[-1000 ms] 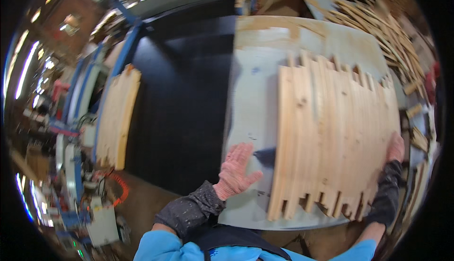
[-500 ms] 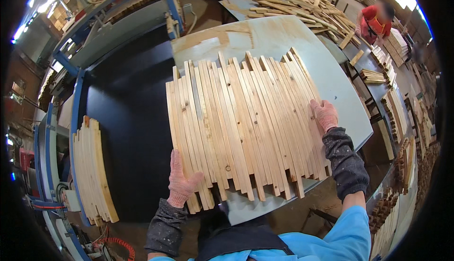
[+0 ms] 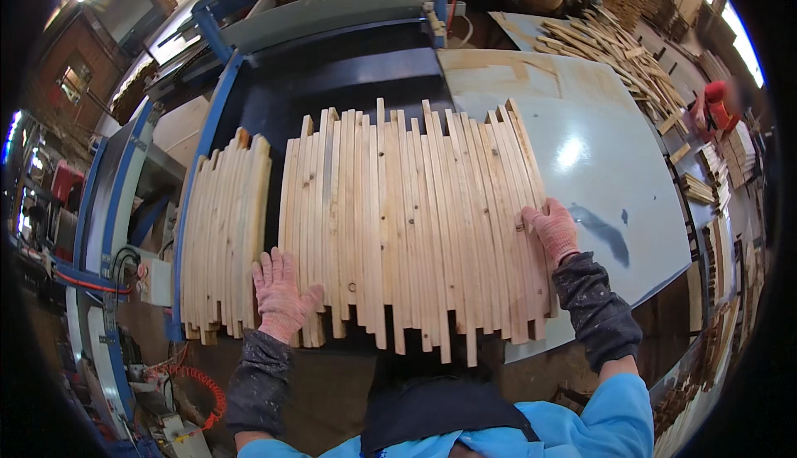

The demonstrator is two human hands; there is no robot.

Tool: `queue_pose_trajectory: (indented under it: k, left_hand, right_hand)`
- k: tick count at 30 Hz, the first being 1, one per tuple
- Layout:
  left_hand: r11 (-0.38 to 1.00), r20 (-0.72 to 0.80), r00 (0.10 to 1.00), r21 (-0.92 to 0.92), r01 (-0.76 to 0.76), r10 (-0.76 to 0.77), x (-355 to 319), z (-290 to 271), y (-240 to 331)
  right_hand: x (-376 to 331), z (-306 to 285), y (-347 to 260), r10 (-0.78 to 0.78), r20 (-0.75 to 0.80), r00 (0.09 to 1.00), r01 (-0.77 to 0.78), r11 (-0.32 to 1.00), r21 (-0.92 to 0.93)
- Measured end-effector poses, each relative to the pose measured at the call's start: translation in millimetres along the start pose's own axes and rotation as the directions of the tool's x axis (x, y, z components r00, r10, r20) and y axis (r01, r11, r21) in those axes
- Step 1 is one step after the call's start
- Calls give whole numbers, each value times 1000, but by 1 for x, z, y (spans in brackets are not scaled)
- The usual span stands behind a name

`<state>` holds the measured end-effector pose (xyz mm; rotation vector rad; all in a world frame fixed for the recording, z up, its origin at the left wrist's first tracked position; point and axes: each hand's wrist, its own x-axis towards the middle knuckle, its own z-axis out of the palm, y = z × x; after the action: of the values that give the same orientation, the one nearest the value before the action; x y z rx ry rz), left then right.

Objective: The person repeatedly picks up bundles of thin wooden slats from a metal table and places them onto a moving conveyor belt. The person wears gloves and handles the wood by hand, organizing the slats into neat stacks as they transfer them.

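Slats [image 3: 398,234] slid over black bed [image 3: 357,89] beside blue frame [image 3: 220,101]; left hand [image 3: 280,294] spread, right hand's [image 3: 554,231] grip unclear.

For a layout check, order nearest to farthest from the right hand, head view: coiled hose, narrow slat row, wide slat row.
1. Wide slat row: left, touching the right hand.
2. Narrow slat row: farther left.
3. Coiled hose: lower left.

Both forearms [image 3: 596,309] extended forward. Left hand [image 3: 281,294]: fingers straight, thumb splayed. Right hand [image 3: 554,230]: farther forward, fingers angled leftward.
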<state>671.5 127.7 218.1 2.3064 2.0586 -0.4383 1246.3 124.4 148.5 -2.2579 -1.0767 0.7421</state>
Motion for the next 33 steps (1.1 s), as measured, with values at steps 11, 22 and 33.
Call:
queue_pose_trajectory:
  k: [11,22,33]
  left_hand:
    - [978,81,996,-209,-10,28,9,-69,74]
    - [814,-151,853,-256,-521,499,8,-90,338]
    - [921,6,931,-145,-362,366,-4,-122,373]
  right_hand:
    - [-16,-51,-35,-60,15,998,61,998,-35]
    - [-24,-65,-56,-145,125,982,168,965,-203]
    - [-13,-82,-49,-208,177,962,232,964,-129]
